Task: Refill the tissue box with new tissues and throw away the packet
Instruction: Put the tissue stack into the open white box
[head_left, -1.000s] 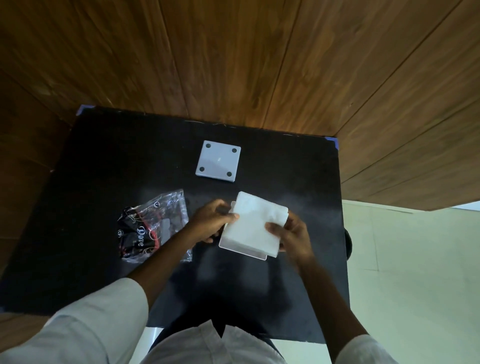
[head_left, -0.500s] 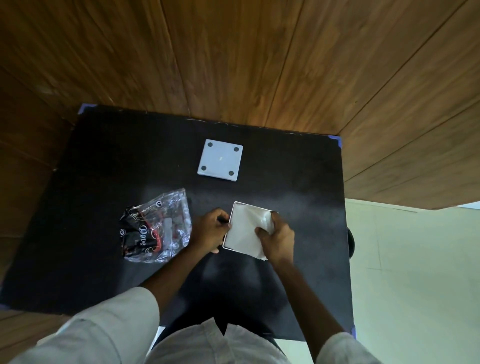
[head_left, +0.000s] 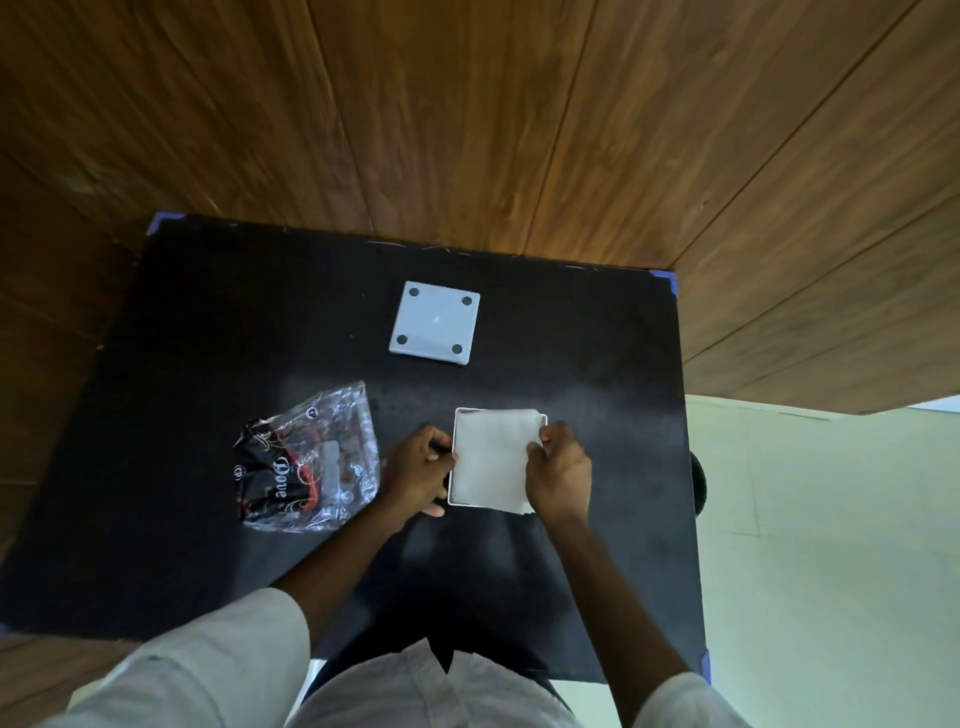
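Note:
A white square tissue box (head_left: 454, 457) lies open on the black table (head_left: 208, 322), with a stack of white tissues (head_left: 491, 457) sitting inside it. My left hand (head_left: 418, 475) grips the box's left wall. My right hand (head_left: 560, 470) pinches the right edge of the tissues; one corner pokes out at the box's near right. The box's white lid (head_left: 435, 323), with four dark dots at its corners, lies flat farther back. An empty clear plastic packet (head_left: 309, 462) with black and red print lies crumpled to the left of my left hand.
A wooden panelled wall rises behind the table. Pale floor shows to the right of the table's edge, with a dark round object (head_left: 697, 480) just past that edge. Blue tape marks the table's corners.
The tissue stack, held above the box a second ago, has gone down into it and now lies flat inside. The box has turned square to me. My right hand shifted to the stack's right edge.

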